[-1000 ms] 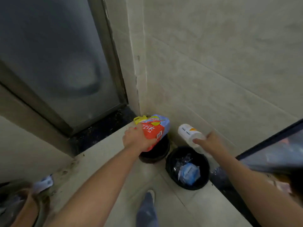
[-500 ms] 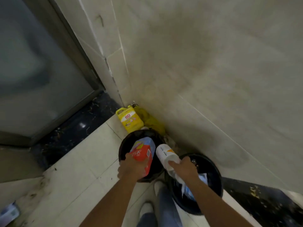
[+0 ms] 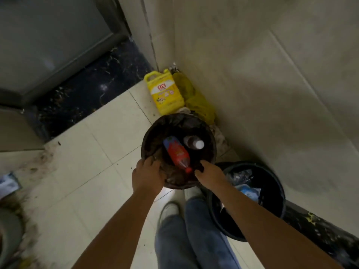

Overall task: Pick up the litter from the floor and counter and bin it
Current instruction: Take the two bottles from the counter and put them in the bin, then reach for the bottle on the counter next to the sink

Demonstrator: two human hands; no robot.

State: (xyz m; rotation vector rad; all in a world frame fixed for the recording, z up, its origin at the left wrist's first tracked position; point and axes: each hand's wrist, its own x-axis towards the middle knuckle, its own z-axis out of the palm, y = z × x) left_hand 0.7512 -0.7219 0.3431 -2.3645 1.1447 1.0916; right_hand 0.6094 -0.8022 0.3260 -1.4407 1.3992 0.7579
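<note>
- My left hand (image 3: 148, 176) and right hand (image 3: 210, 174) rest on the near rim of the bin (image 3: 149, 136), fingers curled over the liner edge; neither holds litter.
- The red packet (image 3: 177, 152) and white bottle (image 3: 193, 142) lie inside that bin.
- A second bin (image 3: 275, 183) stands just beside my right arm.
- Judgement: this drop is done. The next move calls for letting go and seeking remaining litter; paper (image 3: 7, 184) lies at far left.

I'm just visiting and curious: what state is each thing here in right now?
Brown bin: upright, bag-lined, holding litter.
Red packet: inside it.
White bottle: inside it.
Left hand: gripping the liner.
Right hand: gripping the liner.
Black bin: upright, partly filled.
Yellow jug: upright, capped.
</note>
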